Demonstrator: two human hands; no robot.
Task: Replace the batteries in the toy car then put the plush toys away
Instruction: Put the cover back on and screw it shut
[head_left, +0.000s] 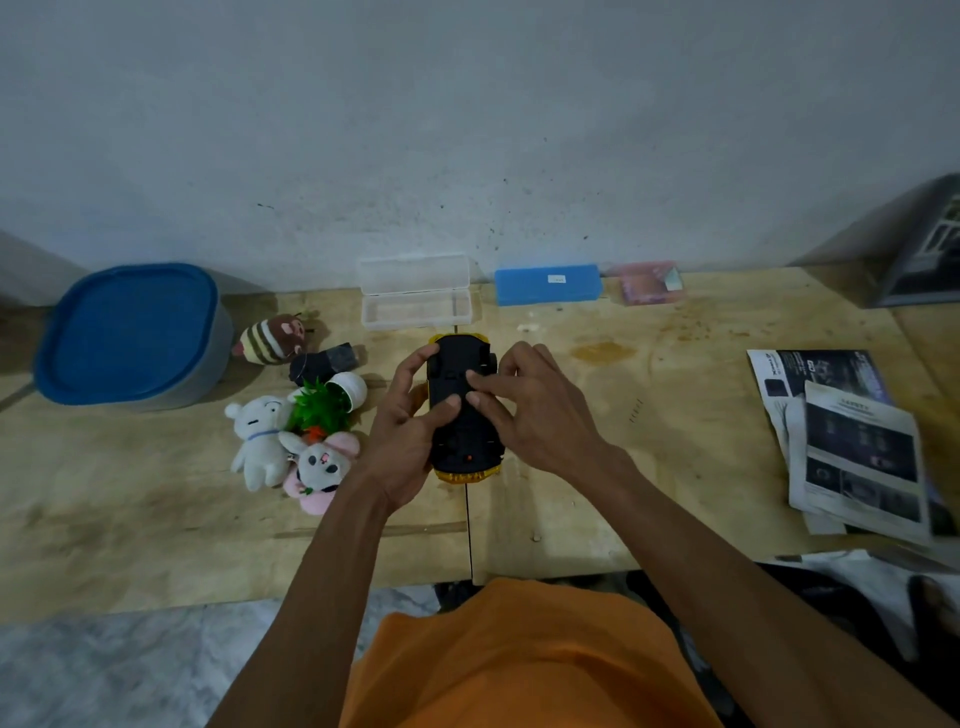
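The yellow toy car (464, 441) is held upside down above the wooden table, its black underside facing me. My left hand (402, 441) grips its left side with the thumb on the underside. My right hand (524, 410) holds the right side, its fingertips pressing on the middle of the black base. No batteries are visible. Plush toys lie left of the car: a white bear (258, 436), a grey and pink mouse (322, 470), a green plush with a white pot (327, 402) and a striped brown one (272, 338).
A grey bin with a blue lid (132, 332) stands far left. An open clear plastic case (415, 293), a blue case (548, 284) and a pink packet (649, 283) line the wall. A black object (324, 361) lies by the plushes. Leaflets (852, 441) lie at right.
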